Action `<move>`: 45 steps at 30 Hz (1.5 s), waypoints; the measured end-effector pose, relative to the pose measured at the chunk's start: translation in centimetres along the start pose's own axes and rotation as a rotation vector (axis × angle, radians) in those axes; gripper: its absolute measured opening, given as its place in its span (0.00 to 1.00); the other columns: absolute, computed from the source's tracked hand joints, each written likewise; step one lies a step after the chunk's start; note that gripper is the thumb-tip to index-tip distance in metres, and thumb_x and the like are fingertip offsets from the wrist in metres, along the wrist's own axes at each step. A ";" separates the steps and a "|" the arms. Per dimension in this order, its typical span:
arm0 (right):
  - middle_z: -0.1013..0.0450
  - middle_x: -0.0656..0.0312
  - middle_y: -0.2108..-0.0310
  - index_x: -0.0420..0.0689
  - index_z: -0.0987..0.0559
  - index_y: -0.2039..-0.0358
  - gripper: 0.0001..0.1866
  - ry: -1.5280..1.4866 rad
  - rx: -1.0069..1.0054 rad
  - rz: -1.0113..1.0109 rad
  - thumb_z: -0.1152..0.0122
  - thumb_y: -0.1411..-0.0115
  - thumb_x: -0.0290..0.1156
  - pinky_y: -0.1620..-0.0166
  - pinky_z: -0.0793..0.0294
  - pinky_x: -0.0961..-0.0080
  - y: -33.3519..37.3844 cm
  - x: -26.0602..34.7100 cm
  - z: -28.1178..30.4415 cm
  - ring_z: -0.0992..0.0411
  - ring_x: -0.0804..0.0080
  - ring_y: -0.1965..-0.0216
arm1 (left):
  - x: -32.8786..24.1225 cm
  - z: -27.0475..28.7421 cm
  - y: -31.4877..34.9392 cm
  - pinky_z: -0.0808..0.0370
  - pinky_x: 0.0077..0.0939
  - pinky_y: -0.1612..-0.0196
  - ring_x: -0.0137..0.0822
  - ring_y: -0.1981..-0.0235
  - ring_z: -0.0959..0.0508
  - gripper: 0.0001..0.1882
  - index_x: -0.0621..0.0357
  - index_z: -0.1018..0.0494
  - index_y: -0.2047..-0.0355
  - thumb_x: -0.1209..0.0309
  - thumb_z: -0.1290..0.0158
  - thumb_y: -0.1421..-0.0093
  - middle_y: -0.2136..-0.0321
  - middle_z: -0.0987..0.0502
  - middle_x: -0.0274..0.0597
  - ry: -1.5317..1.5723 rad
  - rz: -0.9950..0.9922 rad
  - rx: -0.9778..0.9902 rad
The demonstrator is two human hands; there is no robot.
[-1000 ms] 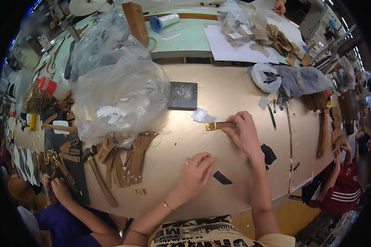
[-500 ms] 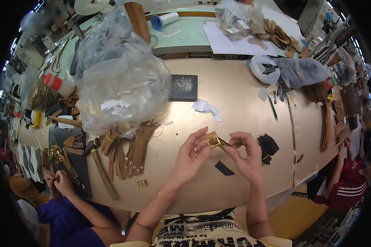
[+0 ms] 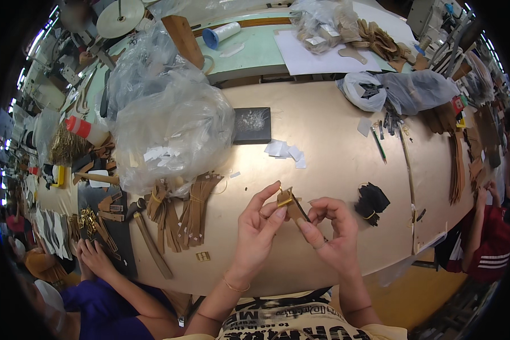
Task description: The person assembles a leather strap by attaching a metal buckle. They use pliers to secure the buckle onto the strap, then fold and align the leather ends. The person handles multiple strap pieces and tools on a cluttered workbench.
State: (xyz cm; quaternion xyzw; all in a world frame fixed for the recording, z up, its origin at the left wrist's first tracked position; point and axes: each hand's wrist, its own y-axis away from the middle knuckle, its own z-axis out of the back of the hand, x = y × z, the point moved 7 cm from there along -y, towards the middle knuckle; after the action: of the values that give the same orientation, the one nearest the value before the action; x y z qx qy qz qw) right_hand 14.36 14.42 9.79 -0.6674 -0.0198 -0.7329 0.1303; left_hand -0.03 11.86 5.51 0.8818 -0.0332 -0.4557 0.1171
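Buckle (image 3: 285, 198) up in the air, gold and square-cornered, above the near part of the table — and both hands are on the work! The left hand (image 3: 256, 233) has the metal pinched between thumb and fingers; the right hand (image 3: 335, 233) grips the brown leather strap (image 3: 296, 212) meeting it, thumb uppermost. Danger here? If that strap is only looped on, a tug from the right could drag it free, and a slack left pinch might let the frame twist; whether it's fastened is too small to tell. Down on the tan tabletop (image 3: 323, 116), white paper slips (image 3: 284, 149) lie beyond the hands, a banded black bundle (image 3: 372, 203) to the right; leftward, brown strap bundles (image 3: 195, 212), a hammer (image 3: 153, 247) and a second gold buckle (image 3: 203, 256). Big clear plastic bags (image 3: 173, 133) behind — and co-workers flank the table, purple clothing (image 3: 119, 309) left, a red shirt (image 3: 486, 243) right.
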 end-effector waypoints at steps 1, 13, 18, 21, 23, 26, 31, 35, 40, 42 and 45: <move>0.27 0.63 0.72 0.37 0.26 0.56 0.17 -0.005 -0.004 0.004 0.33 0.46 0.22 0.64 0.27 0.82 0.0 0.1 0.1 0.30 0.80 0.71 | 0.0 -0.2 -0.1 0.29 0.24 0.50 0.26 0.55 0.25 0.26 0.65 0.44 0.37 0.76 0.52 0.34 0.57 0.22 0.40 0.030 0.004 0.008; 0.27 0.63 0.70 0.36 0.24 0.58 0.16 0.051 -0.013 0.009 0.33 0.47 0.23 0.62 0.30 0.81 -1.7 0.5 1.0 0.30 0.78 0.69 | -0.7 -1.2 -0.6 0.30 0.21 0.49 0.26 0.53 0.26 0.28 0.66 0.44 0.37 0.76 0.49 0.36 0.54 0.24 0.43 -0.148 -0.050 -0.057; 0.26 0.60 0.70 0.36 0.21 0.64 0.10 0.066 -0.024 -0.059 0.34 0.46 0.24 0.64 0.29 0.79 -3.0 0.1 1.7 0.29 0.75 0.70 | -1.3 -2.1 -1.2 0.31 0.22 0.50 0.31 0.49 0.29 0.35 0.65 0.45 0.36 0.78 0.44 0.42 0.47 0.30 0.45 -0.306 -0.234 -0.035; 0.26 0.59 0.70 0.36 0.21 0.67 0.07 0.118 -0.016 -0.049 0.34 0.46 0.24 0.65 0.29 0.79 -3.9 0.5 2.2 0.29 0.74 0.70 | -2.4 -2.7 -2.0 0.32 0.24 0.52 0.33 0.50 0.30 0.41 0.64 0.48 0.35 0.78 0.41 0.46 0.45 0.34 0.47 -0.278 -0.349 0.039; 0.25 0.59 0.70 0.36 0.22 0.68 0.06 0.158 0.011 -0.039 0.35 0.45 0.24 0.65 0.29 0.79 -4.5 0.8 2.4 0.28 0.74 0.71 | -3.1 -2.8 -2.9 0.32 0.25 0.52 0.33 0.48 0.31 0.45 0.62 0.50 0.34 0.78 0.38 0.50 0.44 0.35 0.47 -0.256 -0.353 0.114; 0.25 0.59 0.70 0.36 0.22 0.67 0.06 0.226 0.069 -0.034 0.36 0.44 0.24 0.65 0.29 0.79 -5.2 1.1 2.7 0.28 0.74 0.71 | -3.7 -2.9 -4.0 0.32 0.23 0.55 0.32 0.51 0.30 0.40 0.60 0.41 0.38 0.79 0.37 0.51 0.45 0.33 0.45 -0.508 -0.367 0.090; 0.25 0.56 0.69 0.37 0.24 0.58 0.09 0.132 0.142 -0.151 0.41 0.38 0.26 0.70 0.28 0.78 -5.7 0.1 2.9 0.26 0.73 0.74 | -4.1 -3.5 -5.4 0.30 0.22 0.57 0.30 0.57 0.27 0.26 0.61 0.29 0.48 0.79 0.38 0.49 0.48 0.31 0.43 -0.797 -0.382 0.217; 0.24 0.57 0.68 0.36 0.23 0.58 0.09 0.111 0.131 -0.148 0.41 0.38 0.25 0.71 0.28 0.81 -5.9 -0.2 3.0 0.26 0.76 0.74 | -3.1 -3.4 -5.5 0.30 0.23 0.51 0.28 0.56 0.28 0.23 0.65 0.29 0.52 0.83 0.39 0.49 0.54 0.32 0.40 -0.632 -0.285 0.179; 0.24 0.57 0.68 0.37 0.22 0.58 0.10 0.171 0.144 -0.107 0.42 0.38 0.26 0.70 0.26 0.78 -6.2 0.1 3.2 0.25 0.72 0.73 | -2.7 -3.4 -5.6 0.29 0.23 0.51 0.28 0.56 0.28 0.19 0.64 0.31 0.56 0.84 0.40 0.49 0.56 0.33 0.40 -0.555 -0.310 0.160; 0.24 0.57 0.68 0.37 0.22 0.58 0.09 0.181 0.144 -0.115 0.41 0.38 0.26 0.70 0.25 0.78 -6.3 0.1 3.4 0.25 0.71 0.73 | -2.8 -3.5 -5.7 0.28 0.22 0.53 0.28 0.58 0.28 0.19 0.64 0.31 0.57 0.85 0.39 0.49 0.56 0.33 0.41 -0.548 -0.328 0.161; 0.24 0.57 0.68 0.37 0.22 0.58 0.09 0.170 0.142 -0.124 0.41 0.38 0.26 0.70 0.25 0.78 -6.5 0.0 3.4 0.25 0.72 0.73 | -2.9 -3.6 -5.8 0.27 0.20 0.58 0.27 0.60 0.27 0.19 0.65 0.29 0.57 0.85 0.39 0.49 0.56 0.33 0.41 -0.526 -0.354 0.161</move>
State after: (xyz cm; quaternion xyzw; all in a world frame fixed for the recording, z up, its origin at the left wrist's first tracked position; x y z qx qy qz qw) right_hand 16.28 21.39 11.12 -0.5894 -0.1018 -0.7904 0.1326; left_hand 0.93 18.61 8.52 0.7323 0.0556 -0.6771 -0.0469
